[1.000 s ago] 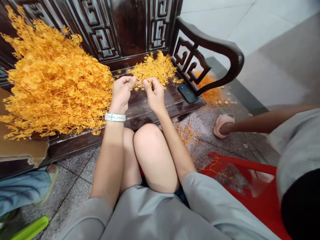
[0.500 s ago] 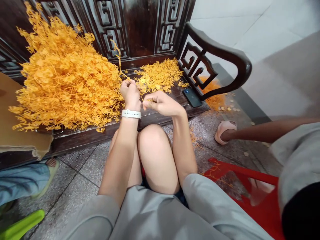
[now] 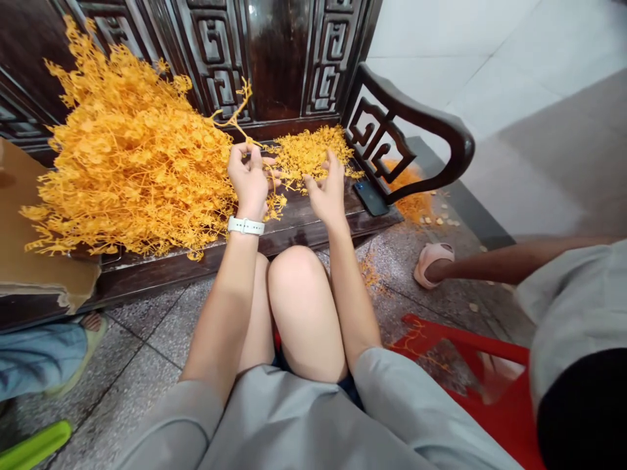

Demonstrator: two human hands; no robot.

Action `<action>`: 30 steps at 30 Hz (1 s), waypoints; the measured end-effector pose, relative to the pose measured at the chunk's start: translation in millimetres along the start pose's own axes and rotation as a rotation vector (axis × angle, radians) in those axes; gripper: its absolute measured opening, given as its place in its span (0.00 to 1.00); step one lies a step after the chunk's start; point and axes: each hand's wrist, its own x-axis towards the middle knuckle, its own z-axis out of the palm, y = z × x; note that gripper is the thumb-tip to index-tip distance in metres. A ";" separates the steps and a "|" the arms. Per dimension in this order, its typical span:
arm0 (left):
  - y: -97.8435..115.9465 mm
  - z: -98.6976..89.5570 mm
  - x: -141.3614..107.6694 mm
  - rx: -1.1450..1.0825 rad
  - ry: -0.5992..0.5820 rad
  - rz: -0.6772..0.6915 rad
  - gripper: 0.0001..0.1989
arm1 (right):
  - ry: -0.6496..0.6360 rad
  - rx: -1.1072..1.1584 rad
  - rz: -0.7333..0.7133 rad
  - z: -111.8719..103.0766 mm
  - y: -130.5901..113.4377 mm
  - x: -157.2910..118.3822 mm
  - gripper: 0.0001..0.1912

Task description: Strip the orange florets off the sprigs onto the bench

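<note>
My left hand (image 3: 249, 177), with a pale watch band (image 3: 246, 226) at the wrist, pinches a thin orange plastic flower stem (image 3: 238, 121). Its forked bare end rises toward the bench back, and a strand with small orange heads hangs below the fingers. My right hand (image 3: 327, 192) is apart from it, thumb and fingers spread, in front of a low heap of loose yellow-orange flower pieces (image 3: 313, 147). I cannot see anything held in it. Left of my hands stands a large mound of orange plastic flower sprays (image 3: 137, 150).
Everything rests on a dark carved wooden bench (image 3: 294, 232) with a curved armrest (image 3: 426, 117). A phone (image 3: 371, 198) lies by the armrest. Cardboard (image 3: 44, 241) is at left. A red plastic stool (image 3: 470, 339) and another person's leg (image 3: 484, 264) are at right. Orange bits (image 3: 409, 202) litter the floor.
My right hand has let go near the stem, opened and moved away to the right and forward. The left hand still holds the stem, whose tip has swung slightly right.
</note>
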 end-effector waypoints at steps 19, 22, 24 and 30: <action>-16.8 -0.9 18.7 -0.186 -0.272 0.112 0.17 | -0.029 0.595 0.314 32.4 -26.8 -15.5 0.39; -14.1 1.9 11.5 -0.060 -0.295 0.048 0.18 | 0.065 0.570 0.268 33.7 -27.8 -14.4 0.37; -12.6 3.8 5.4 0.080 -0.338 0.015 0.20 | 0.138 0.542 0.233 33.5 -27.6 -13.8 0.35; -10.7 1.1 -5.3 0.428 -0.385 0.161 0.21 | 0.362 0.436 0.181 25.4 -20.7 -13.0 0.36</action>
